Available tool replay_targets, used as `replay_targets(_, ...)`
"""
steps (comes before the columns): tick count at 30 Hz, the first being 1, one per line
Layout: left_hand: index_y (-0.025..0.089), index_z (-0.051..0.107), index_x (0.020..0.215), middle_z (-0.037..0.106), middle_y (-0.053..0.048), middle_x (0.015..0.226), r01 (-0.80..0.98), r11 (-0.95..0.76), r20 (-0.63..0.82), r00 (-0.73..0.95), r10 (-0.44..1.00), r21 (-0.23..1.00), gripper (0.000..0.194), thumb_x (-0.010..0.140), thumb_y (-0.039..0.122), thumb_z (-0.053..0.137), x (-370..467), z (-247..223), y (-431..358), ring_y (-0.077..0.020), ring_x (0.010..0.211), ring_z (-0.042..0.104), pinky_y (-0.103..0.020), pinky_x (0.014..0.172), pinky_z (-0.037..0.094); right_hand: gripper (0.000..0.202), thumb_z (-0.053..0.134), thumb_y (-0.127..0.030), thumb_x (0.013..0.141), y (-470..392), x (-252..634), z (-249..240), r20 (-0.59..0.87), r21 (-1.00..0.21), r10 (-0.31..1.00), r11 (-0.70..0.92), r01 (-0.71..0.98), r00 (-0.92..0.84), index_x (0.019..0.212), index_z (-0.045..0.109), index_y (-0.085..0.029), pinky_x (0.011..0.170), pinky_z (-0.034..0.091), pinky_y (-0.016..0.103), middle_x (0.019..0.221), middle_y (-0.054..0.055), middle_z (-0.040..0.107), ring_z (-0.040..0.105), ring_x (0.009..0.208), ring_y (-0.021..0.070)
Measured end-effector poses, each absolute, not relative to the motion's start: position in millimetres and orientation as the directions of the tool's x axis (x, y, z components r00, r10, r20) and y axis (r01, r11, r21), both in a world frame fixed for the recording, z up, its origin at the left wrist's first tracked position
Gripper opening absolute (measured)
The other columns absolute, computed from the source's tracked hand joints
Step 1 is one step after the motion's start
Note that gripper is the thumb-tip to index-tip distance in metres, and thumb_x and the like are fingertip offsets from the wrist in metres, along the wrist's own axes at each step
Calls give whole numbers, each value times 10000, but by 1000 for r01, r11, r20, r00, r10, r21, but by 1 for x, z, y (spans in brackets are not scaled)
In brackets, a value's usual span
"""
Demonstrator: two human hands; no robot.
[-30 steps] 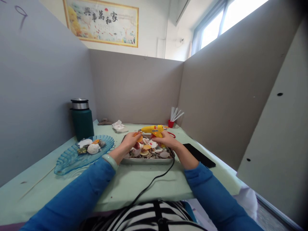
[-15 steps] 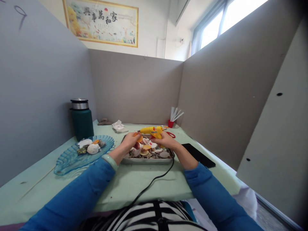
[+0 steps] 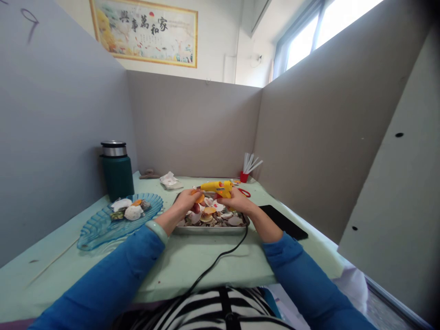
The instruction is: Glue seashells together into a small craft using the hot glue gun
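My right hand [image 3: 234,200] is wrapped round the handle of a yellow hot glue gun [image 3: 216,187], whose nozzle points left. Pinched in my left hand [image 3: 188,201] is an orange seashell [image 3: 200,198], close by the nozzle tip; whether the two touch I cannot tell. Both hands are above a metal tray [image 3: 209,230] filled with white, orange and brown shells [image 3: 208,217]. A black cord [image 3: 223,254] runs from the glue gun over the tray's rim toward my lap.
To the left lies a blue glass dish [image 3: 92,231] with several shells; behind it stands a green bottle [image 3: 118,176]. Crumpled tissue [image 3: 170,179], a red cup [image 3: 244,177] of white glue sticks and red-handled scissors [image 3: 244,192] are at the back. A black flat pad [image 3: 283,222] lies right.
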State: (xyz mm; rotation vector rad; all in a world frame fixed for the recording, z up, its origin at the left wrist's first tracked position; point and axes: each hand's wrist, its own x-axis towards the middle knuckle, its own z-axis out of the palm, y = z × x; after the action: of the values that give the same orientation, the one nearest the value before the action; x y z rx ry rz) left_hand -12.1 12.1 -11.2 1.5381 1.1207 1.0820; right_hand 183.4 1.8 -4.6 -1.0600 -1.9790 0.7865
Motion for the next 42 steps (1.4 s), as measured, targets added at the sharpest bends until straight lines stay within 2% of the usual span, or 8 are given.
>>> replay_targets(13, 129, 513, 822, 609, -15, 633, 203, -192, 155, 182, 971, 960, 167, 816, 285, 455, -13, -12, 13, -65, 321, 455, -184, 344, 351, 243, 525, -247, 684, 5, 184, -7, 352, -723, 858, 503, 474, -374, 885, 627, -156, 455, 355, 173, 623, -34, 516, 429, 480, 70)
replay_targets(20, 130, 521, 841, 627, -28, 657, 286, -234, 192, 169, 967, 929, 211, 814, 319, 431, -15, -17, 20, -71, 331, 475, -179, 338, 338, 213, 529, -201, 665, 10, 183, -10, 451, -654, 804, 593, 471, -386, 838, 635, -136, 547, 384, 180, 683, -12, 565, 490, 593, 94)
replay_targets(30, 139, 542, 857, 651, -29, 666, 380, -266, 228, 142, 963, 886, 260, 811, 364, 421, -17, -20, 25, -73, 332, 485, -178, 341, 320, 227, 515, -172, 643, 6, 180, -7, 430, -681, 822, 566, 465, -373, 828, 640, -132, 525, 372, 184, 643, -16, 551, 472, 558, 92)
replay_targets(42, 133, 551, 845, 660, -40, 667, 397, -283, 246, 144, 959, 873, 277, 812, 373, 416, -19, -24, 30, -77, 336, 495, -178, 347, 325, 219, 518, -168, 643, 9, 182, -9, 452, -674, 815, 578, 459, -362, 818, 643, -130, 517, 373, 177, 642, -17, 558, 473, 548, 86)
